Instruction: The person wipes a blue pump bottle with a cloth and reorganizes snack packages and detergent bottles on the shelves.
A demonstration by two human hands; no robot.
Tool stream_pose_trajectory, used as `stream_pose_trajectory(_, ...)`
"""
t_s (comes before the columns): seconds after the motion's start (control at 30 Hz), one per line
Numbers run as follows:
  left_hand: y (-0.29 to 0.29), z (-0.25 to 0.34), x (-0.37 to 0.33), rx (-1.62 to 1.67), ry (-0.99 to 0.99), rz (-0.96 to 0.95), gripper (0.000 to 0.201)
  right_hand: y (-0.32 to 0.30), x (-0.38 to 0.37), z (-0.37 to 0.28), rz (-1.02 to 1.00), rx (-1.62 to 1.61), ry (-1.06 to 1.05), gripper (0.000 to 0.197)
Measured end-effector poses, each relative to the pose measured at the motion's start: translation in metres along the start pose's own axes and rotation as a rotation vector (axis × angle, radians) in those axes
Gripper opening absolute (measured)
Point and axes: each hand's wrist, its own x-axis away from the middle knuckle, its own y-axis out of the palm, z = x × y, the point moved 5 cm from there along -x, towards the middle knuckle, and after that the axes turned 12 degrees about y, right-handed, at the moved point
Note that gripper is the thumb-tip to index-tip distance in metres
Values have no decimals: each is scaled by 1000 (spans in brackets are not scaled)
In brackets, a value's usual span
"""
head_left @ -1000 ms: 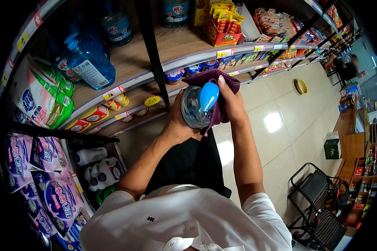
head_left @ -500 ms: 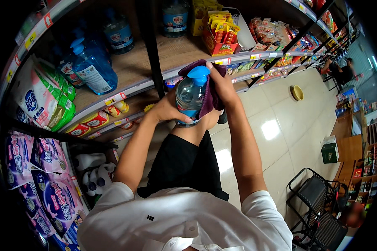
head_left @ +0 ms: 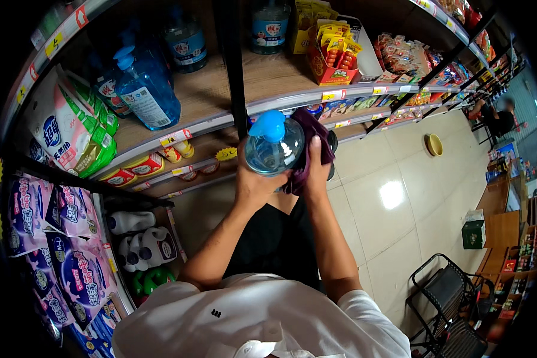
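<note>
A clear pump bottle (head_left: 271,156) with a blue pump head is held upright in front of me, over my legs. Its left side and lower part sit in my left hand (head_left: 253,186), whose fingers wrap round it. Against the bottle's right side my right hand (head_left: 317,170) grips a dark purple cloth (head_left: 304,140), thumb on top and the other fingers mostly hidden by the fabric. Blue pump bottles (head_left: 146,92) stand on the shelf at the left, and another pump bottle (head_left: 269,28) stands beyond the black post.
The wooden shelf (head_left: 268,68) ahead carries a red snack box (head_left: 334,59) and packaged snacks. Purple packs (head_left: 80,271) and white jugs (head_left: 152,246) fill the lower left. On the tiled floor are a yellow bowl (head_left: 434,145) and black chairs (head_left: 444,298). Someone sits far right.
The bottle has come lower and turned in my hands, its top now facing me more. My right hand with the cloth has moved down along its side. The view has shifted slightly.
</note>
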Motion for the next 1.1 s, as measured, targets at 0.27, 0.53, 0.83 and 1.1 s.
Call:
stream_pose_trajectory(0.27, 27, 45, -17, -131, 112, -37, 92, 30, 18, -103, -194, 57, -79, 38)
stream_pose_trajectory(0.53, 39, 52, -8, -137, 140, -66, 80, 72, 14, -172, -557, 1220, -596, 26)
stream_pose_trajectory(0.83, 54, 68, -18, -123, 134, -172, 61, 20, -19, -145, -604, 555, 289, 38)
stream_pose_trajectory(1.1, 46, 26, 11, -232, 142, -15, 99, 16, -23, -111, -240, 256, 121, 25)
